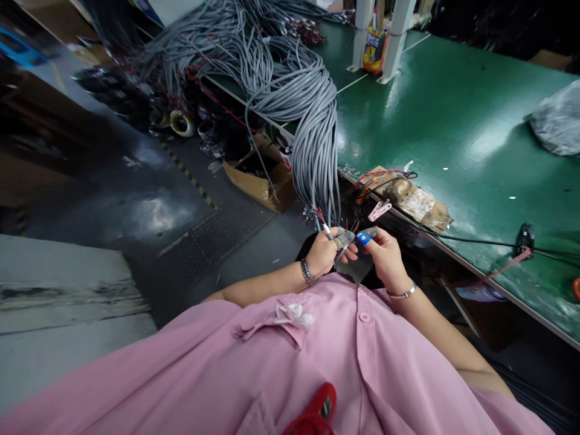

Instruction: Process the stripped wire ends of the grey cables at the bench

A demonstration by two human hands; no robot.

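Close to my lap, my left hand (322, 254) is closed around the end of a grey cable, whose thin coloured wires (353, 226) fan out above the fingers. My right hand (385, 255) meets it from the right, thumb and forefinger pinched together at those wires; what exactly lies in the pinch is too small to make out. Grey finger covers sit on some fingertips, and blue tape (363, 238) wraps my right thumb. Just beyond the hands hangs a thick bundle of grey cables (315, 145), draped over the table edge.
The green table (457, 109) carries a taped cardboard block (414, 199), a pink clip (379, 210) at its edge, a plastic bag (559, 118) and a black cord (480, 240). An open cardboard box (260, 184) stands on the floor, left of the cables. A pale cabinet (67, 302) is at left.
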